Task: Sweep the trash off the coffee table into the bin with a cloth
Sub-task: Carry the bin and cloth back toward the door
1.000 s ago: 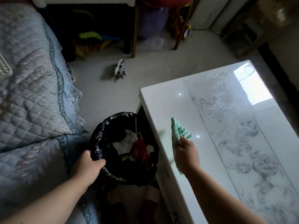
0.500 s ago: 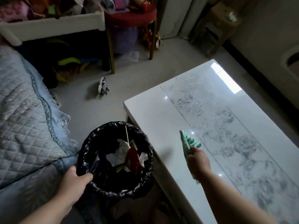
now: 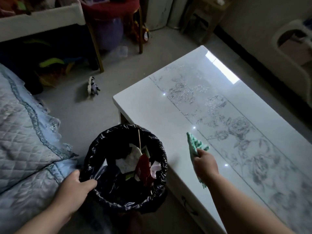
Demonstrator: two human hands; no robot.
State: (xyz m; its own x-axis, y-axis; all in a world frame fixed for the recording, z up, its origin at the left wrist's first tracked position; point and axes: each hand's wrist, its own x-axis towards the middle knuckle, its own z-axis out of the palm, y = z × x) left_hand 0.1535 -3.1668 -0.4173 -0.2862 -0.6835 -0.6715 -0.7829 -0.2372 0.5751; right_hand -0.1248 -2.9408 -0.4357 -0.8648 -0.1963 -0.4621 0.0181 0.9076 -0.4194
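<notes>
We see the green cloth [image 3: 194,146] bunched in the right hand [image 3: 205,164], fingers closed around it, raised above the near edge of the white coffee table [image 3: 168,119]. Just beside that edge stands the bin [image 3: 125,168], lined with a black bag and holding crumpled paper, a red wrapper [image 3: 143,169] and a thin stick. The left hand [image 3: 76,186] grips the bin's rim. Beyond the bin's far side lies a quilted blue cover [image 3: 25,132].
</notes>
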